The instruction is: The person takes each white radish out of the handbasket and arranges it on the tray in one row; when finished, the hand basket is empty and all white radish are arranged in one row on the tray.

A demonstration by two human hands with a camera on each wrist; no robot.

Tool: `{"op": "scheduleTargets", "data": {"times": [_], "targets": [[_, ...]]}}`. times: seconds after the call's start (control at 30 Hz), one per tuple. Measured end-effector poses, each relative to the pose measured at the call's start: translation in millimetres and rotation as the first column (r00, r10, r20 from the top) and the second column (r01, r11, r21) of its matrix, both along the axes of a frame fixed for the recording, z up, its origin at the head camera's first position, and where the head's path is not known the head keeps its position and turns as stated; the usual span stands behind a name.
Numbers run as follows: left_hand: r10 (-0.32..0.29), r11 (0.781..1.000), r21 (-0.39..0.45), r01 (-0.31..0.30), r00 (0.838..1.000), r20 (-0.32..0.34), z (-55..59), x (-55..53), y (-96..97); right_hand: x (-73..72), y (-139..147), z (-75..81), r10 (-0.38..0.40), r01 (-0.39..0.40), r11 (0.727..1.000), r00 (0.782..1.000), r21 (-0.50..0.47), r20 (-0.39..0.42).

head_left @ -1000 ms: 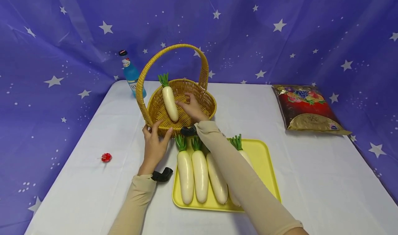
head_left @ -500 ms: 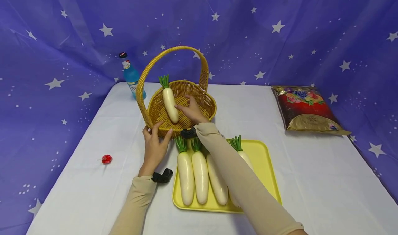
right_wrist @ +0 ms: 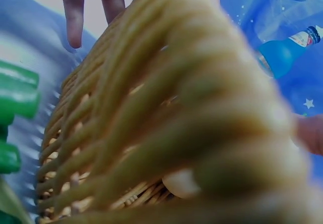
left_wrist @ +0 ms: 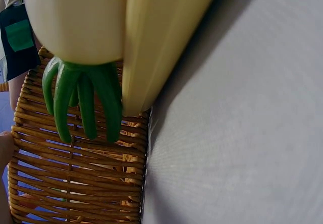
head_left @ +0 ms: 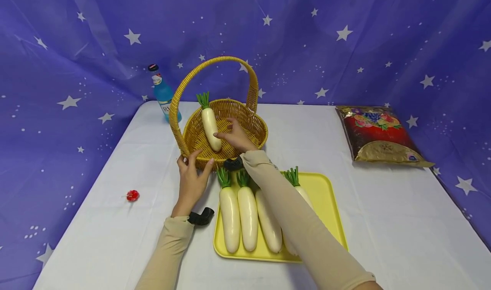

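Observation:
In the head view, a yellow wicker basket (head_left: 261,124) with a tall arched handle stands at the back of the table. One white radish (head_left: 209,126) with green stalks leans inside it, tilted against the back-left wall. My right hand (head_left: 238,137) reaches into the basket, fingers apart, its thumb tip at the radish's right side. Spread over the front-left rim, my left hand (head_left: 190,185) touches the basket. Several more white radishes (head_left: 230,222) lie side by side on a yellow tray (head_left: 327,205), partly covered by the right forearm. Up close, green stalks (left_wrist: 86,98) show in the left wrist view.
Behind the basket on the left stands a blue bottle (head_left: 163,95). A red lollipop (head_left: 132,195) lies on the left of the white tabletop. Toward the back right rests a red and gold bag (head_left: 383,136). A starry purple cloth (head_left: 291,47) hangs behind the table.
Both hands and the basket stay almost in place. The right thumb shifts slightly left, over the edge of the radish in the basket. The whole view shifts a little.

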State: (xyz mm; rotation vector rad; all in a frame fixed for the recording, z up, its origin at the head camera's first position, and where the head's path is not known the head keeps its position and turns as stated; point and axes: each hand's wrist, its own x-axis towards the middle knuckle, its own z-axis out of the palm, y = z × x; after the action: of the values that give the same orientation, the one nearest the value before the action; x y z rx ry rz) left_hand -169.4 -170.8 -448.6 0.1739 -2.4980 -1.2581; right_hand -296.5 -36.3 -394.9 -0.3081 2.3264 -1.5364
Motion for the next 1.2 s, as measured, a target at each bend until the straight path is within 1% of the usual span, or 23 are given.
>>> {"op": "scheduleTargets", "data": {"times": [0.1, 0.2, 0.33, 0.5, 0.67, 0.8, 0.87, 0.93, 1.07, 1.13, 1.2], "targets": [[0.004, 1.0, 0.002, -0.004, 1.0, -0.006, -0.3, -0.7, 0.4, -1.4, 0, 0.1, 0.044, -0.044, 0.999, 0.999, 0.009, 0.031], [0.01, 1.0, 0.002, -0.01, 1.0, -0.014, -0.6, -1.3, 0.7, -2.2, 0, -0.1, 0.099, -0.1, 0.995, 0.992, 0.004, 0.074], [0.016, 1.0, 0.002, -0.016, 1.0, -0.002, -0.1, -0.3, -1.8, -4.0, -4, -1.2, 0.173, -0.171, 0.985, 0.977, -0.021, 0.123], [0.026, 1.0, 0.009, -0.026, 1.0, 0.007, 0.5, 0.3, -2.7, -6.8, -6, -1.6, 0.236, -0.23, 0.972, 0.954, -0.051, 0.188], [0.012, 1.0, 0.015, -0.012, 1.0, 0.005, 0.7, -0.9, -0.4, -8.6, -4, -0.7, 0.248, -0.245, 0.969, 0.934, -0.045, 0.256], [0.017, 1.0, 0.012, -0.017, 1.0, -0.004, 2.0, -1.9, -2.2, -11.5, -7, 2.7, 0.252, -0.24, 0.968, 0.919, -0.077, 0.304], [0.02, 1.0, 0.012, -0.02, 1.0, -0.007, 2.6, -2.4, -3.8, -14.1, -9, 4.7, 0.257, -0.23, 0.966, 0.903, -0.119, 0.343], [0.019, 1.0, 0.012, -0.019, 1.0, -0.002, 2.6, -2.8, -4.8, -17.1, -10, 5.8, 0.258, -0.212, 0.965, 0.883, -0.157, 0.392], [0.016, 1.0, 0.004, -0.016, 1.0, 0.013, 1.2, -3.0, -4.3, -22.2, -12, 7.9, 0.27, -0.201, 0.961, 0.842, -0.193, 0.468], [0.014, 1.0, -0.003, -0.014, 1.0, 0.013, 0.2, -2.9, -3.0, -24.9, -13, 7.8, 0.274, -0.208, 0.96, 0.831, -0.186, 0.484], [0.008, 1.0, -0.009, -0.008, 1.0, 0.008, -0.8, -2.8, -1.7, -27.4, -15, 7.0, 0.271, -0.224, 0.962, 0.831, -0.155, 0.486]]}}
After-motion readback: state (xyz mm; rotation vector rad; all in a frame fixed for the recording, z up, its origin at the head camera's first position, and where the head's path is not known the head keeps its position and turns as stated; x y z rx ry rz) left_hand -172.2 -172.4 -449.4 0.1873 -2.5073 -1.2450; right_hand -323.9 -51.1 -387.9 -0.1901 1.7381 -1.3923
